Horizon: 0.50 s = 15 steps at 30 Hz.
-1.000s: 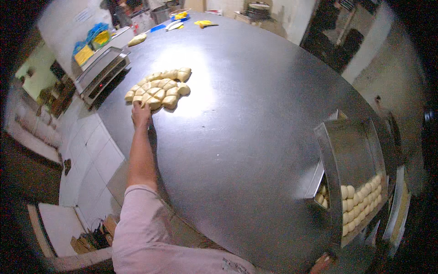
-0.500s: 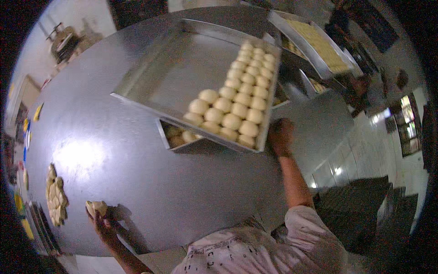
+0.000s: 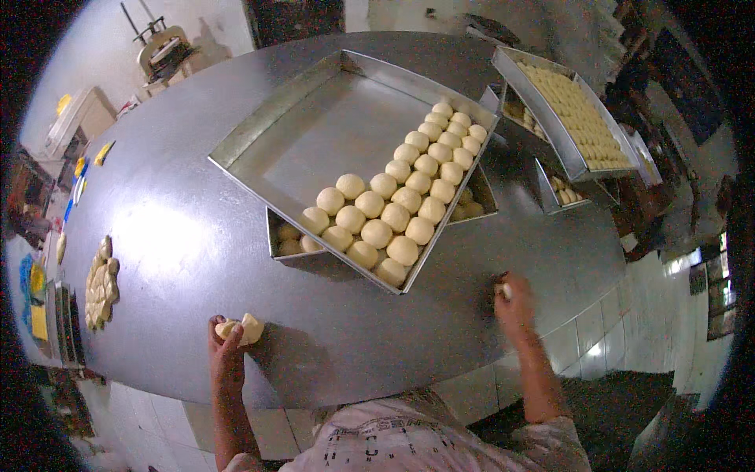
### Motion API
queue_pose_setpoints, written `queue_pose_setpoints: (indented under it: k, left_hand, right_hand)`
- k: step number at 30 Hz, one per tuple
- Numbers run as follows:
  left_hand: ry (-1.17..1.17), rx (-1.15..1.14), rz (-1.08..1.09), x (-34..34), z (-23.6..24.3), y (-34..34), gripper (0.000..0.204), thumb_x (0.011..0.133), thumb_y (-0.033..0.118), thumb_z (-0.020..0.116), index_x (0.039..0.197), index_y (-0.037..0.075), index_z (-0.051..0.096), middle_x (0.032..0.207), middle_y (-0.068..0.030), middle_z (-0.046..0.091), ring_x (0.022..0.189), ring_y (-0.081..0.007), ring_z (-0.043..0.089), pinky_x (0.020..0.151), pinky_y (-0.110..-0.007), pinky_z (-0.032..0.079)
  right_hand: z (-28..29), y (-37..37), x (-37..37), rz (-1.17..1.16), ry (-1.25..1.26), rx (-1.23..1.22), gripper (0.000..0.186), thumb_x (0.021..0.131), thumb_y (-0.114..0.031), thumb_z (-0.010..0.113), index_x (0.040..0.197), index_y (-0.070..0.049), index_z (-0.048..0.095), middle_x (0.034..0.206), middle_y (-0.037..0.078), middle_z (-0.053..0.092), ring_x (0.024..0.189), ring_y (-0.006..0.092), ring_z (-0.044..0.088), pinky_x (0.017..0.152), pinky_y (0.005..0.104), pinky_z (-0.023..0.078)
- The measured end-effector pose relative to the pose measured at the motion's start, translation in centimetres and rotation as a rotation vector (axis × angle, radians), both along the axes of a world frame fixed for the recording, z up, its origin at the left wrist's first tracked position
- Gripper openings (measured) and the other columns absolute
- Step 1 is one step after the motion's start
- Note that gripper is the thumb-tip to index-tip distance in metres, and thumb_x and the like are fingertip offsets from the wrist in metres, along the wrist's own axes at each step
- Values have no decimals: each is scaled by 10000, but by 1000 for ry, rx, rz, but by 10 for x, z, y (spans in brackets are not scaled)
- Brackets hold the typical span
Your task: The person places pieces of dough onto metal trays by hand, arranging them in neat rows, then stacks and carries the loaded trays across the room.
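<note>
My left hand point(image 3: 227, 346) is closed round a lump of pale dough point(image 3: 251, 329), its fingers and thumb on the left part, just above the table near its front edge. Further right, my right hand point(image 3: 516, 308) rests on the table with curled fingers, slightly blurred. A small pale bit of dough point(image 3: 506, 291) shows at its fingers; the rest is hidden under the hand. Between and beyond the hands, a large metal tray point(image 3: 263, 130) sits tilted on another tray. Rows of round dough balls point(image 3: 395, 218) fill its right and near side.
A flat heap of dough pieces point(image 3: 101, 287) lies at the table's left. Back right, another full tray point(image 3: 578, 118) rests on stacked trays, with a smaller tray point(image 3: 562, 193) of dough below. A lever press point(image 3: 163, 53) stands beyond the round metal table point(image 3: 181, 299).
My view has shifted. My left hand has moved right with the dough, away from the heap. My right hand has drawn back toward me from beside the tray, and a bit of dough now shows in it.
</note>
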State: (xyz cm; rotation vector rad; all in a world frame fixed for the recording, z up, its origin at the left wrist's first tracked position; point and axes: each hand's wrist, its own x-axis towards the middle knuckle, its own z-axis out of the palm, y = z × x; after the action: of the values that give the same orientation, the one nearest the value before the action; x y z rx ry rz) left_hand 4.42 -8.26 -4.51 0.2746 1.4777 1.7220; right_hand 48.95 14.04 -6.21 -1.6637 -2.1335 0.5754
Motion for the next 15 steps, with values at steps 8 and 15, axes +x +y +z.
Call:
queue_pose_setpoints:
  k: [8,15]
  left_hand:
    - [51,21,-128,40,12,-6,367,774,11,601,1113,66,471,1011,-59,532,950,-175,522,800,-319,443]
    - [213,169,-5,53,46,1,357,759,13,618,1084,74,485,972,-58,526,916,-171,518,811,-314,437]
  right_hand:
    - [146,117,-181,142,889,570,342,824,-217,542,1114,-38,550,1141,98,549,1033,208,510,865,314,402]
    - [125,100,-237,335,673,224,302,836,-232,565,1067,-38,566,962,113,620,826,211,588,754,335,469]
